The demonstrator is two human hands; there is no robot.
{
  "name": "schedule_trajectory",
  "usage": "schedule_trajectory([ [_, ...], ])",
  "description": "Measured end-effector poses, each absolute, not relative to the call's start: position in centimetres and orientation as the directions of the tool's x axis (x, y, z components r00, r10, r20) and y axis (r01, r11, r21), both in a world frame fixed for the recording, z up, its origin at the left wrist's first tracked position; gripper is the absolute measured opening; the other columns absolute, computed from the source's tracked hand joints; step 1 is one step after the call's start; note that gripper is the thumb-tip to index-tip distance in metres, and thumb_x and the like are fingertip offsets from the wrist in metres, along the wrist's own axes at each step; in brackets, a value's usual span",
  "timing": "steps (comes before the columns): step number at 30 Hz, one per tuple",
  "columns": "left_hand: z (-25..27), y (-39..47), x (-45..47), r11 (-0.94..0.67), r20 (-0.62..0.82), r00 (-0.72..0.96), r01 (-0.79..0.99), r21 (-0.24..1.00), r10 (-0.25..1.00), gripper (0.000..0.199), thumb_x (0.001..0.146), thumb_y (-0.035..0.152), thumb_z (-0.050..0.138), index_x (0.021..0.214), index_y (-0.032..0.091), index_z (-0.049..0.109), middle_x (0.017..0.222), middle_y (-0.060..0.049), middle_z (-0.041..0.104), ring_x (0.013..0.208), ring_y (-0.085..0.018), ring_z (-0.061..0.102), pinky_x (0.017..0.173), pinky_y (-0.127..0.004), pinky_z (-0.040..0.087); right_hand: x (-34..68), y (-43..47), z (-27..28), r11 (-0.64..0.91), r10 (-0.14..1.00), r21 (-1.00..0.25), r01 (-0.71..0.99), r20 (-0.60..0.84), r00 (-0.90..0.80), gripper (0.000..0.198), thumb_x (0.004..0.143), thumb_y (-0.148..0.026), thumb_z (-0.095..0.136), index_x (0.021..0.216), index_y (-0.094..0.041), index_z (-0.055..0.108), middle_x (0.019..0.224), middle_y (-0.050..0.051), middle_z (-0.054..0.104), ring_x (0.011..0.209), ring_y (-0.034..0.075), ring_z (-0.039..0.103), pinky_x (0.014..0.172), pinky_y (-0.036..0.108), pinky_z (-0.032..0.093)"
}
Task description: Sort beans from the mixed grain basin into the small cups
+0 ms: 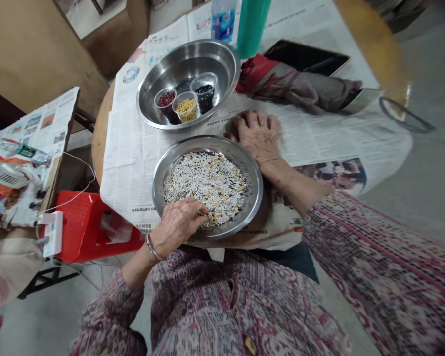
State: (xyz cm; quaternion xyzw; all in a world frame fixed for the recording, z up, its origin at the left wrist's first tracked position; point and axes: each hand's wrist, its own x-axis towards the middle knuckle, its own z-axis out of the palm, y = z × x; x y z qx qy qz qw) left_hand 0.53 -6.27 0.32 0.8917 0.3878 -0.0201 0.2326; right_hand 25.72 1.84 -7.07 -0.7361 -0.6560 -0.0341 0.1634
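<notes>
A shallow steel bowl (257,193) holds white rice-like grains (207,180) mixed with yellow, dark red and black beans. My left hand (181,220), a bangle at its wrist, reaches over the near left rim, its fingers bent together at the grains. Whatever they pinch is hidden. On the newspaper right of the bowl my right hand (255,136) lies flat, fingers spread. Beyond stands a larger steel basin (152,86) with three clear plastic cups: one of dark red beans (166,105), one of yellow beans (186,106), one of black beans (204,94).
Newspaper (128,163) covers the round table. At the back are a clear bottle (223,22), a green bottle (252,27), a dark tablet-like slab (307,57) and a crumpled grey-red cloth (292,84). Left are a red stool (83,225), a power strip (53,235) and another person's arm.
</notes>
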Motion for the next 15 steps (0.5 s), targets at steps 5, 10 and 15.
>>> schedule_trajectory([
  [5,0.5,-6.3,0.7,-0.568,-0.232,0.694,0.701,0.432,0.681,0.010,0.093,0.025,0.059,0.089,0.021,0.068,0.089,0.000,0.069,0.084,-0.015,0.062,0.078,-0.028,0.046,25.8,1.9,-7.3,-0.069,0.954,-0.203,0.977,0.274,0.124,0.046,0.099,-0.039,0.029,0.135,-0.018,0.049,0.136,0.019,0.051,0.124,0.037,0.041,0.089,0.051,0.034],
  [10,0.7,-6.1,0.5,-0.434,-0.192,0.648,0.672,0.600,0.737,0.011,0.088,0.028,0.064,0.082,0.020,0.067,0.074,0.001,0.062,0.073,-0.012,0.056,0.071,-0.026,0.043,25.8,2.0,-7.5,-0.069,0.950,-0.199,0.978,0.287,0.126,0.045,0.099,-0.040,0.029,0.134,-0.019,0.049,0.136,0.018,0.052,0.123,0.036,0.041,0.091,0.050,0.033],
  [15,1.9,-5.4,0.4,0.052,-0.333,0.476,0.511,0.858,0.814,0.013,0.090,0.025,0.052,0.085,0.016,0.060,0.066,0.004,0.051,0.056,-0.008,0.043,0.053,-0.021,0.037,25.8,1.9,-7.4,-0.096,0.954,-0.191,0.977,0.262,0.145,0.049,0.099,-0.041,0.026,0.134,-0.016,0.049,0.137,0.018,0.051,0.124,0.035,0.040,0.094,0.049,0.032],
])
